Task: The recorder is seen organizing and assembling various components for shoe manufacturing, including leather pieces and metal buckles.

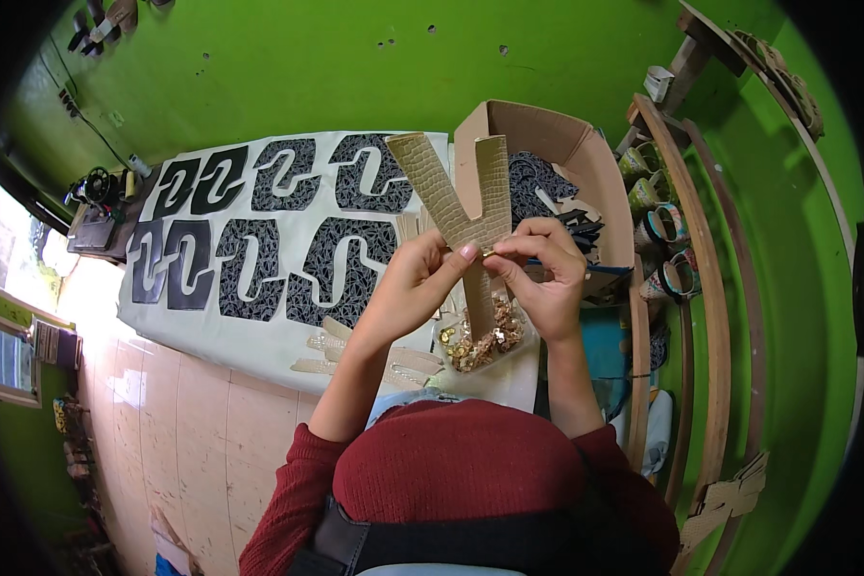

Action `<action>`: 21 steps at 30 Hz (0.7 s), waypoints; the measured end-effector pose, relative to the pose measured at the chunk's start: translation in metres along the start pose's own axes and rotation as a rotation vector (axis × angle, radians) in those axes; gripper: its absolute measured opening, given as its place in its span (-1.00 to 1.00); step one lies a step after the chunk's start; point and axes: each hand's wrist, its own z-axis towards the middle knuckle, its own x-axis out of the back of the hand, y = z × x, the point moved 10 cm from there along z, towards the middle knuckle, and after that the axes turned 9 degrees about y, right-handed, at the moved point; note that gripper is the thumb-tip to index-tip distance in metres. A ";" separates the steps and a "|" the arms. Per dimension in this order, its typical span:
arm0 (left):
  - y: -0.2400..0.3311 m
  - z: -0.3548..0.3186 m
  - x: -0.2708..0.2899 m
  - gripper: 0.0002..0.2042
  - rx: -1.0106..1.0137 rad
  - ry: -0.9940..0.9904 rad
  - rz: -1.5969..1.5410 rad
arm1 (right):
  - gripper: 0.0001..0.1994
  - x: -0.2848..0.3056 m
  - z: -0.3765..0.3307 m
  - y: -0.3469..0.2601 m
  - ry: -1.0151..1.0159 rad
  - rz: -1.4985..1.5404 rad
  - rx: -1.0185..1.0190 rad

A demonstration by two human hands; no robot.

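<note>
A Y-shaped piece of beige-gold, crocodile-textured leather-like material is held up in front of me, its two arms spreading away and its stem hanging down. My left hand grips it at the left of the fork, thumb on top. On the right side, my right hand pinches a tiny gold-coloured metal piece against the stem; its exact kind is too small to tell. Below the stem, a heap of small gold-coloured metal fittings lies in a clear holder. Several thin beige strips lie left of it.
Several black and patterned cut-out pieces lie in rows on the white-covered table. An open cardboard box with dark scraps stands at the back right. A wooden rack with sandals rises to the right. A sewing machine stands far left.
</note>
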 end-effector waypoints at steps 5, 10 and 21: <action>0.012 0.000 -0.004 -0.76 -0.030 -0.006 -0.007 | -0.84 0.005 0.003 0.000 0.010 -0.015 0.022; 0.007 0.000 0.003 -0.78 -0.059 0.015 0.095 | -0.86 0.003 0.000 0.009 0.024 -0.031 -0.116; 0.001 0.004 0.006 -0.81 -0.072 0.062 0.106 | -0.90 0.001 0.002 0.001 0.073 -0.157 -0.024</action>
